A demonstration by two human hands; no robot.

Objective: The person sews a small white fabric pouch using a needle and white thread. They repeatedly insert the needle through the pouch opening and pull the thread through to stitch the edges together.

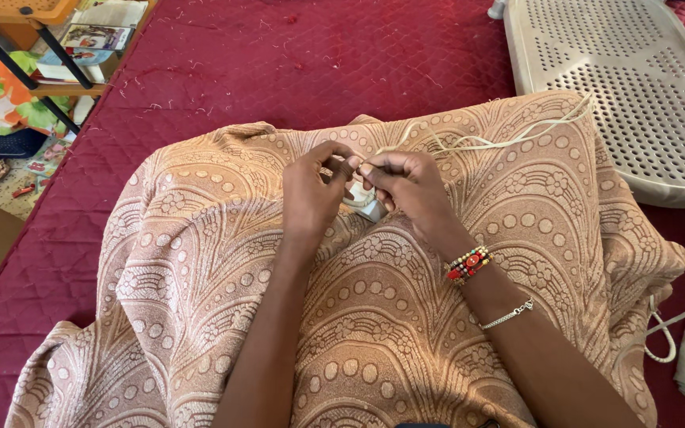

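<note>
Left hand point(311, 190) and right hand point(410, 186) raised together, fingertips pinching a small white plastic piece point(368, 208) with cream cord point(477, 143), above peach patterned woven cloth point(200, 261).

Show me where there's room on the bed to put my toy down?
The widest bare patch is the maroon quilt, between the shelf and the perforated plastic board. A narrower strip runs down the left of the peach patterned cloth. It is crowded in the middle, where the left hand and right hand pinch a cream cord over a small white object.
</note>
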